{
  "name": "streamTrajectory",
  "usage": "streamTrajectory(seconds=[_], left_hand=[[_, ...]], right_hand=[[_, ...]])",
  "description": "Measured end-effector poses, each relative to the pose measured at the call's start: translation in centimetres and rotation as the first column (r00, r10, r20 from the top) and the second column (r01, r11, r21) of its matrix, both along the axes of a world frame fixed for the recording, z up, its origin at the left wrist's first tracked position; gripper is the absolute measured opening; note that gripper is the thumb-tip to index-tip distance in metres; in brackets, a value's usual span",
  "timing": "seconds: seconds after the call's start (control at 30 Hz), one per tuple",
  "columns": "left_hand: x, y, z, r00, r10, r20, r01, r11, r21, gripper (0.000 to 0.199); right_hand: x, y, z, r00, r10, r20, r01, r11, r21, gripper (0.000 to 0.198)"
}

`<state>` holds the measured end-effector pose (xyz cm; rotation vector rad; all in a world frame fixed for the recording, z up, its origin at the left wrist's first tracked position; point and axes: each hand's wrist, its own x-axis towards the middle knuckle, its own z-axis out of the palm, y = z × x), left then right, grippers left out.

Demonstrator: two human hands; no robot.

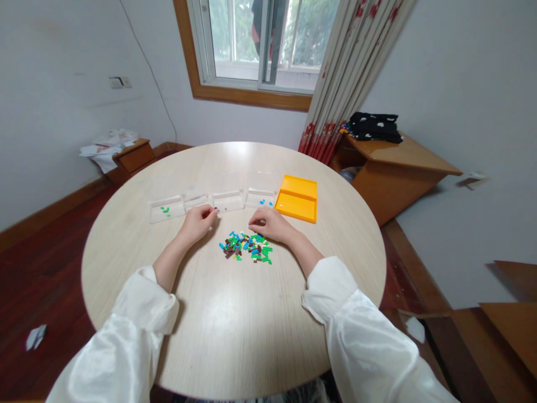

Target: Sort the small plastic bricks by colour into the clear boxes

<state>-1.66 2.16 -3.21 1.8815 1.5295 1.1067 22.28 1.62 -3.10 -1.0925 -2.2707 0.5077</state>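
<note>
My left hand [198, 225] is closed in a pinch, with a small dark brown building brick [216, 209] at its fingertips, close to the front of a clear plastic box [227, 201]. My right hand [272, 225] hovers at the back of a mixed pile of small bricks [247, 246] in green, blue, brown and pale yellow. Its thumb and fingers are drawn together; anything between them is too small to make out. Green bricks [165, 211] lie in the leftmost clear box [151, 215], and a few blue bricks [263, 202] in the rightmost one [251, 199].
An open orange-yellow case [297, 211] sits right of the row of several clear boxes. All stand on a round pale wooden table [230, 324]. Beyond it are a window, a curtain [335, 84], and a wooden cabinet [390, 173] with dark cloth on top.
</note>
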Motion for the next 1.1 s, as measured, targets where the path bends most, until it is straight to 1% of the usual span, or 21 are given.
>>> streamTrajectory(seconds=[0.13,0.23,0.47,0.63,0.87,1.1], left_hand=[[-0.01,0.04,-0.04,1.0,0.0,0.002,0.0,1.0,-0.004,0.029],[0.03,0.02,0.01,1.0,0.002,-0.001,-0.002,1.0,-0.008,0.028],[0.1,-0.03,0.1,1.0,0.004,-0.012,-0.004,1.0,-0.01,0.028],[0.07,-0.1,0.15,1.0,-0.002,-0.019,0.002,1.0,-0.018,0.027],[0.09,-0.17,0.27,1.0,-0.015,-0.025,0.015,1.0,-0.026,0.028],[-0.01,-0.1,0.17,0.999,-0.019,-0.033,0.018,1.0,-0.025,0.029]], right_hand=[[-0.07,-0.04,0.13,1.0,0.005,-0.001,-0.005,1.0,0.001,0.008],[-0.14,-0.15,0.22,1.0,-0.015,-0.009,0.015,1.0,0.011,0.009],[-0.22,-0.23,0.18,0.988,-0.142,-0.069,0.144,0.989,0.025,0.009],[-0.13,-0.17,0.2,0.975,-0.199,-0.101,0.204,0.978,0.041,0.01],[0.05,0.21,-0.12,0.967,-0.221,-0.124,0.231,0.97,0.072,0.01],[0.18,0.4,-0.41,0.966,-0.209,-0.155,0.225,0.969,0.098,0.01]])
